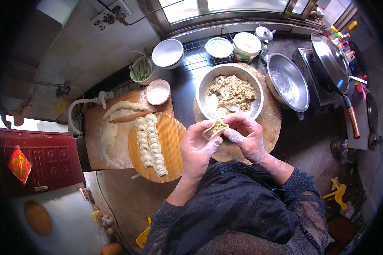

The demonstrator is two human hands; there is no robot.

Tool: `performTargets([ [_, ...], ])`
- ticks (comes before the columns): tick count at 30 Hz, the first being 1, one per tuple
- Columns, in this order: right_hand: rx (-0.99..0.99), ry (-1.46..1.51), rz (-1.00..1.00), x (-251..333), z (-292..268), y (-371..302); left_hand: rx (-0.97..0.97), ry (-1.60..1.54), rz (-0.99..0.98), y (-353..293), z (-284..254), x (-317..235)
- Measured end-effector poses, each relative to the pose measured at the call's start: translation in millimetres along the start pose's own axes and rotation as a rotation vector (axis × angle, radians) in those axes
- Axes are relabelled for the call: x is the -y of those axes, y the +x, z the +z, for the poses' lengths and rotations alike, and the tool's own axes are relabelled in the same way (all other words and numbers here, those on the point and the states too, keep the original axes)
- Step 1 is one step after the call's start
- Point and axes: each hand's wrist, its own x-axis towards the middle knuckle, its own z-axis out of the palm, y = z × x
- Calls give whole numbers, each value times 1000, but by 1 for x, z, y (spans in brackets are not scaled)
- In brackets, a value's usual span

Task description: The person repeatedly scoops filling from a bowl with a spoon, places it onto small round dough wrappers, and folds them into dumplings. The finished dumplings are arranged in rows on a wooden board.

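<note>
Between my two floury hands is a dumpling (217,128), its pale wrapper folded up around some filling that still shows at the top. My left hand (197,142) grips it from the left, thumb and fingers pressed on the dough. From the right, my right hand (247,138) pinches the wrapper's edge. Just beyond them stands a large white bowl (202,80) of minced filling (232,91). To the left, a round wooden board (174,140) carries rows of shaped dumplings (150,144).
A floured rectangular board (93,144) holds a dough roll (125,108) and a knife beside a flour bowl (158,92). The filling bowl sits on a round chopping block (272,136). Right of it are a metal basin (288,83) and a stove with a lidded pan (330,55).
</note>
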Motion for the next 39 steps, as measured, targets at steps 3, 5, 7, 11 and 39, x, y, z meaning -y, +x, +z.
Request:
performTargets([
  [3,-13,-50,-37,0,1,1,-19,77,37,-1,0,1],
  [5,-16,-86,-80,1,2,1,-59,115,28,-2,2,-1],
  [7,-12,-166,-122,1,2,2,-91,145,45,-3,5,-3],
  [11,51,-437,-336,6,-3,9,-126,157,108,-4,9,-3],
  [39,226,-455,-247,24,-24,22,30,266,101,-3,-5,0],
])
